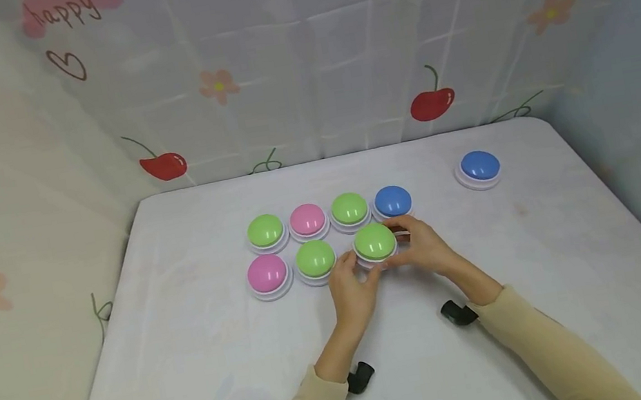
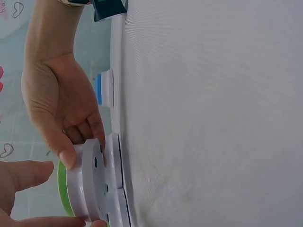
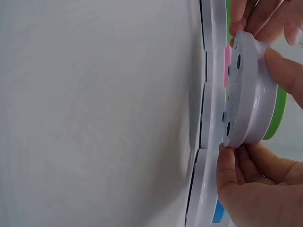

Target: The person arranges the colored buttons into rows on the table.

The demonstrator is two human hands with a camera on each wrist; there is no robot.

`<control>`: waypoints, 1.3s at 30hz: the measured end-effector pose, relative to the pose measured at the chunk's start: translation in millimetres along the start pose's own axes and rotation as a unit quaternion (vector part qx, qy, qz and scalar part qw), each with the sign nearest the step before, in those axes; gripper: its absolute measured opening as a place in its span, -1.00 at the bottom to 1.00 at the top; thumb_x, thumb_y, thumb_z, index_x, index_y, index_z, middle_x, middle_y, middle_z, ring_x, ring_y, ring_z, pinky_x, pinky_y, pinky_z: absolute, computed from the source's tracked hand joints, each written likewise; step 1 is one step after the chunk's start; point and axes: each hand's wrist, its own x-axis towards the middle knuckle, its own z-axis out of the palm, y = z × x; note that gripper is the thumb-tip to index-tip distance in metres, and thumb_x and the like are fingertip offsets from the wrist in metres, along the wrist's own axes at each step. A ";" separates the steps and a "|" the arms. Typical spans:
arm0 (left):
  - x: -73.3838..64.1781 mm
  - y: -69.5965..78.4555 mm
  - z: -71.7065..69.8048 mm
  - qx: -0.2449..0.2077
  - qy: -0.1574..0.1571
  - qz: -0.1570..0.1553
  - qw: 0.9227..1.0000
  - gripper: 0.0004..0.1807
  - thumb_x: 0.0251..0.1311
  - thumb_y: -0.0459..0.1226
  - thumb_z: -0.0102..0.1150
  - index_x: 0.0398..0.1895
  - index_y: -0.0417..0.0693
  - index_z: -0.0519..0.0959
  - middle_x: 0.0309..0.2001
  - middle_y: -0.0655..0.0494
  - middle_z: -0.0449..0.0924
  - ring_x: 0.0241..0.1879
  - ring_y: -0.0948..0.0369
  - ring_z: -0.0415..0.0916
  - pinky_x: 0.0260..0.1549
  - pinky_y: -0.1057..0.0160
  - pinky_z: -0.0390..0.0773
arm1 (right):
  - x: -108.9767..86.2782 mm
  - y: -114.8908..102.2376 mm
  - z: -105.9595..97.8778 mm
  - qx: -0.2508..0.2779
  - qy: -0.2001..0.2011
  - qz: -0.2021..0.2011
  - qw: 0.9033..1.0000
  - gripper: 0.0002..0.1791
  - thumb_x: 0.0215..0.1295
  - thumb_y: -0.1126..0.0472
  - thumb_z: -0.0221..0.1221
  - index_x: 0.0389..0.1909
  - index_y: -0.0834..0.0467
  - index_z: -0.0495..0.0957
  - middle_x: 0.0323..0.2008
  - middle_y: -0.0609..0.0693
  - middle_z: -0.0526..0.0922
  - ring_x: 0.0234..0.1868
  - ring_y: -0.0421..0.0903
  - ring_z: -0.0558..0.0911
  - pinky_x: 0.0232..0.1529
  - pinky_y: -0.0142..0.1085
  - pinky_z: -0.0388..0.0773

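My two hands hold a green-domed push button (image 1: 374, 242) with a white base between them. It is raised off the table and tilted, so its underside with small holes shows in both wrist views. My left hand (image 1: 353, 296) grips its left side with the fingertips. At its right edge my right hand (image 1: 422, 247) pinches the white base between thumb and fingers. Just left of it sits another green button (image 1: 314, 259), close to my left fingers. A blue button (image 1: 393, 201) stands behind, beside my right fingers.
In the front row is also a magenta button (image 1: 266, 274). Behind stand a green button (image 1: 265, 231), a pink button (image 1: 308, 220) and another green button (image 1: 350, 209). One more blue button (image 1: 480, 168) sits apart at the white table's (image 1: 209, 371) back right. A printed curtain (image 1: 303, 91) hangs behind.
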 end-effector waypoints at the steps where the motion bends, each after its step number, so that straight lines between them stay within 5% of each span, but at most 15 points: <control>1: -0.1 -0.3 -0.1 0.000 -0.002 -0.001 1.000 -0.52 0.02 -0.28 0.44 -0.01 -0.41 0.60 -0.02 -0.22 0.64 -0.05 -0.04 0.59 0.00 0.04 0.58 | 0.8 -0.1 0.7 -0.003 0.000 -0.001 1.000 -0.11 -0.17 0.32 0.54 0.25 0.40 0.35 0.21 0.32 0.47 0.22 0.26 0.47 0.27 0.06 0.43; 7: -1.5 -2.2 -1.3 -0.005 -0.011 -0.023 1.000 -0.45 0.06 -0.24 0.42 0.05 -0.45 0.56 0.07 -0.29 0.60 0.13 -0.15 0.51 0.21 -0.07 0.45 | 5.0 -1.7 6.4 -0.021 -0.004 0.005 1.000 -0.12 -0.16 0.32 0.54 0.24 0.41 0.36 0.20 0.32 0.48 0.22 0.25 0.48 0.27 0.02 0.45; 27: -0.6 -9.9 -1.1 -0.032 -0.025 -0.053 0.998 -0.47 0.03 -0.36 0.38 0.06 -0.53 0.53 0.12 -0.41 0.53 0.24 -0.20 0.43 0.31 -0.07 0.34 | 9.5 -2.9 17.5 -0.064 -0.011 0.032 0.997 -0.09 -0.19 0.28 0.56 0.26 0.34 0.37 0.23 0.28 0.45 0.25 0.22 0.48 0.29 -0.04 0.44; 39: -2.3 -9.3 -3.4 -0.040 -0.020 -0.071 0.996 -0.45 0.00 -0.39 0.33 0.07 -0.56 0.50 0.14 -0.48 0.48 0.26 -0.25 0.38 0.31 -0.10 0.33 | 11.3 0.7 20.7 -0.058 -0.007 0.009 0.998 -0.11 -0.21 0.29 0.56 0.24 0.32 0.41 0.21 0.27 0.48 0.24 0.20 0.50 0.28 -0.05 0.46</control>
